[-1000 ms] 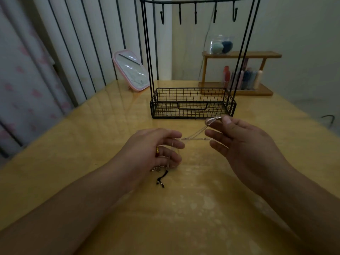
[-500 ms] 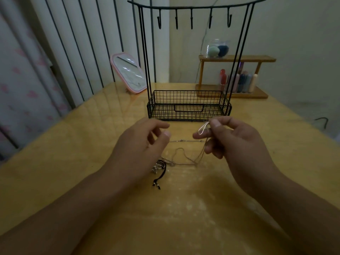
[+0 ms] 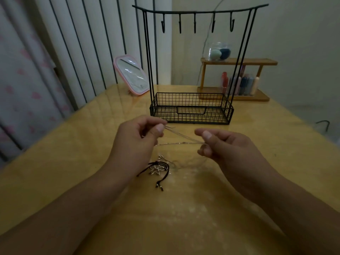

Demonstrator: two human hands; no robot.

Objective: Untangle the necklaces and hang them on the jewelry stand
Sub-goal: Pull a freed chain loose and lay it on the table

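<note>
None of the necklaces hangs yet. Below your hands, a black cord necklace (image 3: 158,167) lies knotted on the counter (image 3: 73,162). Your left hand (image 3: 136,142) and right hand (image 3: 226,150) pinch a thin chain (image 3: 181,138) stretched between them. Beyond, the jewelry stand (image 3: 191,107) waits unobstructed, hooks bare.

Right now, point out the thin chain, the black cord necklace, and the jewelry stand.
thin chain (image 3: 181,137), head view, on the taut stretch between both hands.
black cord necklace (image 3: 159,163), head view, on the looped cord beside the flower pendant.
jewelry stand (image 3: 191,101), head view, on the basket's back wall.
</note>
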